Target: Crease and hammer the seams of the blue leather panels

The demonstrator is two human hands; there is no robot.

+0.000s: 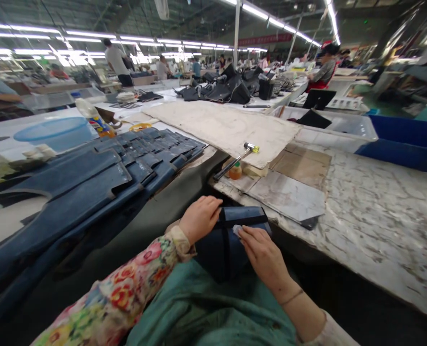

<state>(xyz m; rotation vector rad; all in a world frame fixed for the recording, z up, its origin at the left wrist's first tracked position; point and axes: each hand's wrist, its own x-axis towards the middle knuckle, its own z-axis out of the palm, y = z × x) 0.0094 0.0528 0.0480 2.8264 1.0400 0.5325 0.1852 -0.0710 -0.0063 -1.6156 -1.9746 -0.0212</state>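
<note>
A dark blue leather-like piece (243,214) with black strips across it rests on my lap, over a green apron. My left hand (201,218) is closed on its upper left edge, the thumb out of sight. Between the fingertips of my right hand (266,252) is a small whitish wad (237,230), pressed against the piece near a black strip. The wad's exact kind cannot be made out. Beyond my hands, a hammer (235,163) lies on the table edge beside a small jar of amber liquid (235,171).
Overlapping dark blue leather pieces (144,163) cover the left table. A blue basin (55,130) and a bottle (94,117) stand behind them. Beige cloth (217,125), cardboard (302,163) and a blue bin (408,139) are ahead and right. Black bags (231,84) pile farther back; a co-worker (323,69) is at right.
</note>
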